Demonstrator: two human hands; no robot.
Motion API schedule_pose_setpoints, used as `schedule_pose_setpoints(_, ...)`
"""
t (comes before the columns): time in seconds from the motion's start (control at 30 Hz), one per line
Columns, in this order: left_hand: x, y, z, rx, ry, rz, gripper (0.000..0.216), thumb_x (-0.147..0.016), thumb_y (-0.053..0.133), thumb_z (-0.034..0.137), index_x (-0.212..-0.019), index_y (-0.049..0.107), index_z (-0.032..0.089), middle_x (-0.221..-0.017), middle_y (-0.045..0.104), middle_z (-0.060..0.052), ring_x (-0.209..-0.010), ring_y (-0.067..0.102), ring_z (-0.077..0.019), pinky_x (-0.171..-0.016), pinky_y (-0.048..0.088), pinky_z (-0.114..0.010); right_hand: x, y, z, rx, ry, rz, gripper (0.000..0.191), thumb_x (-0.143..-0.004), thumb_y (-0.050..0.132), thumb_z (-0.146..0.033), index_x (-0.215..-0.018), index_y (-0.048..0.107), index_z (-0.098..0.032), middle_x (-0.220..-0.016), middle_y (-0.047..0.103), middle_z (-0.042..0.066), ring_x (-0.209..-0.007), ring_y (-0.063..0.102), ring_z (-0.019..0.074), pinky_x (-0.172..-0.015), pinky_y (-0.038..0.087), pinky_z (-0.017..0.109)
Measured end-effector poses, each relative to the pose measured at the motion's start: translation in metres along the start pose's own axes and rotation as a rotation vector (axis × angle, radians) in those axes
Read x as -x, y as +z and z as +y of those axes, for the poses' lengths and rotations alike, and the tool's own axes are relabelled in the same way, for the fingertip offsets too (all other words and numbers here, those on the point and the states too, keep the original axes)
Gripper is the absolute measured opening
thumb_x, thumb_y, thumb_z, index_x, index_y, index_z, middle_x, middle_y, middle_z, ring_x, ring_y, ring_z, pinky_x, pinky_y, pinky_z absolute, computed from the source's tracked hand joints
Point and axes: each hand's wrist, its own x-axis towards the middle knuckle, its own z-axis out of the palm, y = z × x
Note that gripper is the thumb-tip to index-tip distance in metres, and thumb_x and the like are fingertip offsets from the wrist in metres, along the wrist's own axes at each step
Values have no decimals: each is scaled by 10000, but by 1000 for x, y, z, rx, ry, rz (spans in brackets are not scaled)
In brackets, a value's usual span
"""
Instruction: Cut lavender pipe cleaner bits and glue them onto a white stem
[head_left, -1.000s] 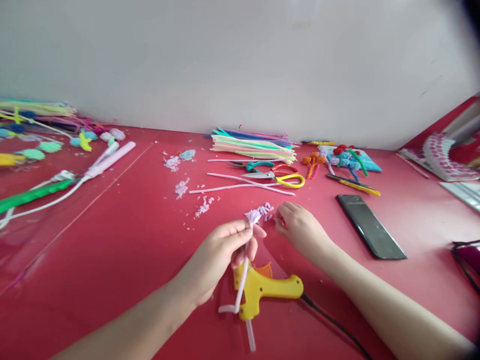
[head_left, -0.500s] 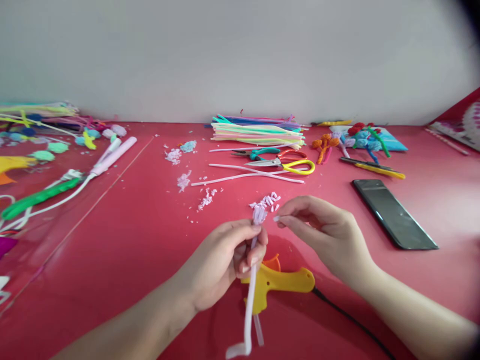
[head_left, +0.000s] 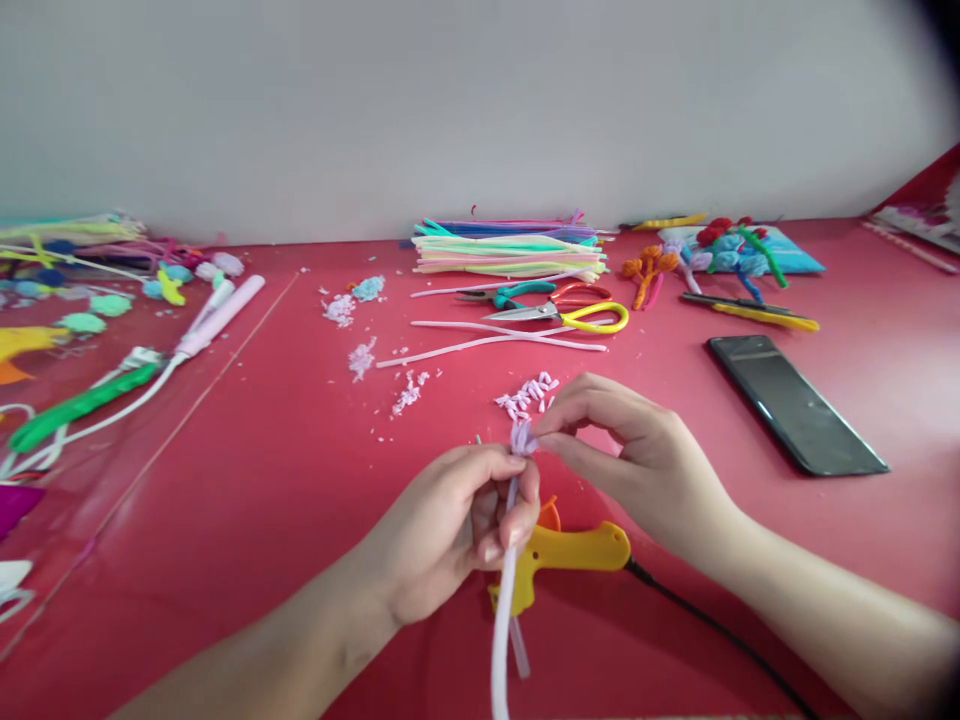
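Upright between the fingers of my left hand [head_left: 450,515] is a pale lilac pipe cleaner [head_left: 503,630], pinched just below its top. A tuft of short lilac pieces [head_left: 520,437] crowns it. My right hand [head_left: 649,450], thumb and forefinger pinched together, presses a short lilac pipe-cleaner piece against the tuft's right side; fingertips mostly cover that piece. Beyond the tuft lies a pile of short cut pieces [head_left: 517,402]. A yellow hot glue gun [head_left: 577,547] lies under and right of my left hand, partly covered by it.
Scissors [head_left: 555,313], pliers [head_left: 510,294], and a pipe-cleaner bundle [head_left: 510,255] lie farther back. A phone [head_left: 795,405] and yellow cutter [head_left: 757,312] are at right. Fluff scraps [head_left: 409,393] dot the red table [head_left: 285,520]. A pink-handled tool [head_left: 223,318] and its cord lie left.
My right hand has moved left, bringing the short piece from beside the tuft into contact with it. The stem's bent lower end has dropped out of view.
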Motion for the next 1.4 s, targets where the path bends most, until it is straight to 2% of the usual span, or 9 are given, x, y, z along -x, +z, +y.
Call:
schedule_pose_setpoints(0.17,0,1,-2,18,1,4,289,-870,372,222,-672,560,126,-436,459,26,-352,298,-46,-415,152,-227,2,1,3,116,-160,44,105,-818,558,-97,-842,624,-174,-817,589,25,-775,567,121,-713,459,236)
schedule_pose_setpoints(0.3,-1,0,-2,18,9,6,277,-855,396,219,-666,572,121,-430,464,26,-346,300,-44,-407,149,-222,3,1,5,183,-226,50,99,-825,551,-116,-866,620,-175,-840,590,39,-790,562,135,-719,462,258)
schedule_pose_setpoints(0.5,-1,-1,-1,36,-2,41,287,-863,381,225,-676,572,122,-432,458,26,-346,297,-41,-410,146,-223,3,-1,1,156,-227,38,105,-810,549,-82,-827,603,-170,-802,593,32,-749,563,122,-690,459,241)
schedule_pose_setpoints(0.77,-1,0,-2,19,0,21,276,-859,397,222,-670,571,119,-430,463,26,-344,302,-40,-403,139,-221,3,0,3,150,-189,27,88,-826,542,-111,-813,596,-180,-804,589,32,-747,565,126,-688,464,249)
schedule_pose_setpoints(1.1,0,-1,-2,-19,12,-1,268,-859,407,234,-680,572,124,-427,462,32,-347,294,-41,-406,150,-220,2,2,10,258,-330,72,97,-813,553,-89,-864,585,-165,-832,587,46,-784,546,137,-712,466,269)
schedule_pose_setpoints(1.4,0,0,-1,-111,7,43,281,-851,424,236,-644,579,124,-416,475,27,-329,313,-38,-396,167,-211,4,0,7,271,-346,70,128,-803,540,-76,-856,572,-188,-828,582,43,-785,549,148,-711,472,283)
